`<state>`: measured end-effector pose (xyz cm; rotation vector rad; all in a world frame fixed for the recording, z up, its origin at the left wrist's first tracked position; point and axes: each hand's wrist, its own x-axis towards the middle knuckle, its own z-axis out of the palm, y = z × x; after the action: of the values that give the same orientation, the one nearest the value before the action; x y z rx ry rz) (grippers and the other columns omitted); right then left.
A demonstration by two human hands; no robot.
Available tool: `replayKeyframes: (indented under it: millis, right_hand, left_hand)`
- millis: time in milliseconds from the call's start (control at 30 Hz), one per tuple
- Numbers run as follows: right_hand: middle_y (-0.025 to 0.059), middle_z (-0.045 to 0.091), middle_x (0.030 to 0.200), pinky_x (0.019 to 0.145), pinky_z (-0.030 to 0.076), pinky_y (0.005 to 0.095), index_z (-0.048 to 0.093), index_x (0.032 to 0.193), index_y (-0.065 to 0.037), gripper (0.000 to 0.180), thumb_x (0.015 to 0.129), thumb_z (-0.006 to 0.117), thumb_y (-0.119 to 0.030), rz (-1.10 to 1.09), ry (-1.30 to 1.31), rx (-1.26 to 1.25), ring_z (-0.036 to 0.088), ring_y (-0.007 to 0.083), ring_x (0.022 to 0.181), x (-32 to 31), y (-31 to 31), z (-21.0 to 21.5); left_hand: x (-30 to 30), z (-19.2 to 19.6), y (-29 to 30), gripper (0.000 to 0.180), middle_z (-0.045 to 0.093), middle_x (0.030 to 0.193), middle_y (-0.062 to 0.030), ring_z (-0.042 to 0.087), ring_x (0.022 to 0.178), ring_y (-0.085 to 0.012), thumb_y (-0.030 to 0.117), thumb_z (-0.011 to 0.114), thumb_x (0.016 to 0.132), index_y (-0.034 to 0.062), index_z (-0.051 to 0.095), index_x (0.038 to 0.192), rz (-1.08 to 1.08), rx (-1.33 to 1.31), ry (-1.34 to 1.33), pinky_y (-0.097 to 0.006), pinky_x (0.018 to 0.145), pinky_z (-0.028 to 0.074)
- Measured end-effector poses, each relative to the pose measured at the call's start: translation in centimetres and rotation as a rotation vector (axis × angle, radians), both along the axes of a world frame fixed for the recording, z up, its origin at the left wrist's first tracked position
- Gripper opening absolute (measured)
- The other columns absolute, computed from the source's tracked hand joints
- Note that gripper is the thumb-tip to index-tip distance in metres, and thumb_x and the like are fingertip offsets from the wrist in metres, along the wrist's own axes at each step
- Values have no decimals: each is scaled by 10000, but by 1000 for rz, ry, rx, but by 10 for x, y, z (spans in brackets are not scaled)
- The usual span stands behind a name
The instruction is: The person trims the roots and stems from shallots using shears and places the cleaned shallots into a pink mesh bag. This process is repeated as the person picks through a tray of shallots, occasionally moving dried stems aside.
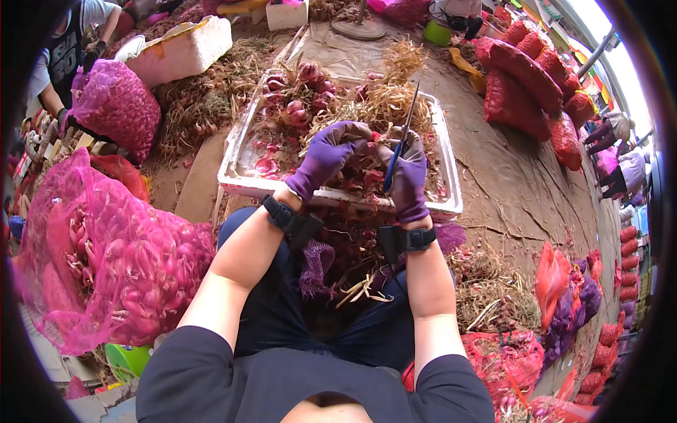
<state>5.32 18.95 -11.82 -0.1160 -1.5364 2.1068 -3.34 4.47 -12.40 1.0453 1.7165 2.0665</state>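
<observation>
Both hands wear purple gloves with dirty grey fingers and meet over a white foam tray point(236, 151). My left hand point(326, 161) is closed in a pinch on a small red shallot point(375, 137), mostly hidden by the fingers. My right hand point(409, 176) wraps round a blue-handled knife point(398, 156), its narrow dark blade pointing up and away; its fingertips are close to the same shallot. Inside the tray lie bunches of red shallots point(298, 113), dry straw-like stalks point(384, 102) and loose red skins.
At left bulges a pink net sack of shallots point(141, 268); another pink sack point(116, 106) stands beyond it, near a co-worker point(67, 56). A white foam box point(183, 53) sits at the far left. Red sacks point(518, 92) are piled far right. Dry stalks point(493, 289) cover the ground nearby.
</observation>
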Motion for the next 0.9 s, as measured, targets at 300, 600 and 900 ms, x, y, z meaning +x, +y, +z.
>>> replayKeyframes:
  millis: [300,600,900]
  right_hand:
    - [3,595,932,676,481,193,523,1131,-40,346,818,655,21,-14,26,76,572,61,796,0,1,3]
    - [-18,573,920,669,457,187,521,1120,-49,389,771,660,55,10,14,154,537,48,768,1,1,2]
    - [-8,568,918,703,473,214,527,1089,-59,346,781,647,42,-23,67,203,557,70,820,5,6,4]
  left_hand:
    - [4,10,-1,238,605,1159,-42,572,939,-70,118,593,926,29,617,1145,19,79,-344,-206,754,476]
    - [3,-10,4,246,656,1074,-71,608,956,-104,15,586,911,-28,591,1154,38,101,-89,-243,851,501]
    - [0,-12,14,129,665,921,-52,609,847,-122,20,611,870,33,646,994,133,59,136,-272,759,490]
